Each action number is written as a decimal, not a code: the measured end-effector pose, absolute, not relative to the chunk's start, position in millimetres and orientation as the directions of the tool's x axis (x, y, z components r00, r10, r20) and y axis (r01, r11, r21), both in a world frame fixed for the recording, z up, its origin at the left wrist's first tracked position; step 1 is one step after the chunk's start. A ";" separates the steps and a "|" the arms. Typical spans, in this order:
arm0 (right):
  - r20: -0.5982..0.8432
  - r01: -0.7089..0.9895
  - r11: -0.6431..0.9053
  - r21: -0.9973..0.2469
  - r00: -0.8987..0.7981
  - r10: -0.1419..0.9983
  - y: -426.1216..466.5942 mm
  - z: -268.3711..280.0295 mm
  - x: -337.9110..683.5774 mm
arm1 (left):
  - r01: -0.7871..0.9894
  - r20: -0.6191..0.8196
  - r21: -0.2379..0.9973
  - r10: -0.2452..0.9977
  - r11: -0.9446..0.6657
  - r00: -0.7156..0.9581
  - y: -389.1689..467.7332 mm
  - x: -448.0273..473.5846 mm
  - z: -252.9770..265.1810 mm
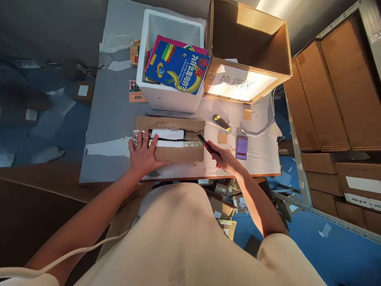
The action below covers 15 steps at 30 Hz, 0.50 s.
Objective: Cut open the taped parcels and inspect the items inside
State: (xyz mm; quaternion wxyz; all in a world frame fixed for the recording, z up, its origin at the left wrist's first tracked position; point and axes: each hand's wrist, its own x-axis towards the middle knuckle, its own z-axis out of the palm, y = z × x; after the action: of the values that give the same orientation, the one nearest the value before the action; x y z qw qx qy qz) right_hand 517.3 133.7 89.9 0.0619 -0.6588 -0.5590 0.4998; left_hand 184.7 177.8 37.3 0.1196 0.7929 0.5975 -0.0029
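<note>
Left grip (145,154) spread, carton (178,154) beneath; right grip (221,155) wrapped round cutter (209,146). Blade (200,137) contact hard to tell; cut shallow, clear of left grip.

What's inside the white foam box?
Blue book on top, pink book partly showing beneath. They cover most of what lies deeper; can't see the bottom of the foam box.

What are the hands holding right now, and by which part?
The right hand grips the cutter by its handle, tip toward the box. The left hand lies open on the box's left end.
</note>
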 end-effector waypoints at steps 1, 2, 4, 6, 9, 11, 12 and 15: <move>-0.625 0.659 -0.403 -0.635 -0.131 0.770 134.0 93.9 519.8 | 0.950 -0.156 0.189 0.948 -0.248 0.279 178.1 185.0 37.7; -0.658 0.647 -0.435 -0.626 -0.139 0.740 134.7 97.8 522.2 | 0.950 -0.164 0.196 0.947 -0.242 0.275 178.4 185.1 38.1; -0.704 0.658 -0.459 -0.596 -0.154 0.693 137.6 104.8 524.6 | 0.947 -0.174 0.217 0.945 -0.238 0.278 179.1 185.5 38.7; -0.703 0.713 -0.416 -0.565 -0.152 0.694 140.6 110.1 522.7 | 0.943 -0.185 0.232 0.941 -0.238 0.283 179.8 186.3 39.4; -0.636 0.785 -0.306 -0.539 -0.141 0.758 136.4 116.6 517.2 | 0.952 -0.210 0.212 0.941 -0.222 0.266 181.2 188.3 40.6; -0.631 0.791 -0.303 -0.531 -0.131 0.765 126.9 120.8 515.3 | 0.960 -0.224 0.181 0.942 -0.212 0.250 182.3 189.8 41.2; -0.645 0.792 -0.319 -0.521 -0.121 0.754 121.3 122.4 514.4 | 0.962 -0.225 0.168 0.942 -0.214 0.249 182.9 190.3 41.4; -0.662 0.839 -0.311 -0.447 -0.077 0.745 106.0 123.9 508.3 | 0.961 -0.214 0.147 0.940 -0.236 0.264 184.3 190.8 40.7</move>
State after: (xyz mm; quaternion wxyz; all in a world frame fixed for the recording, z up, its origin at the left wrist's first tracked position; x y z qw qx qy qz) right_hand 508.3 106.0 123.9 -0.0528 -0.6775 -0.5845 0.4434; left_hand 190.8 184.3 40.7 0.1247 0.7852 0.6052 -0.0405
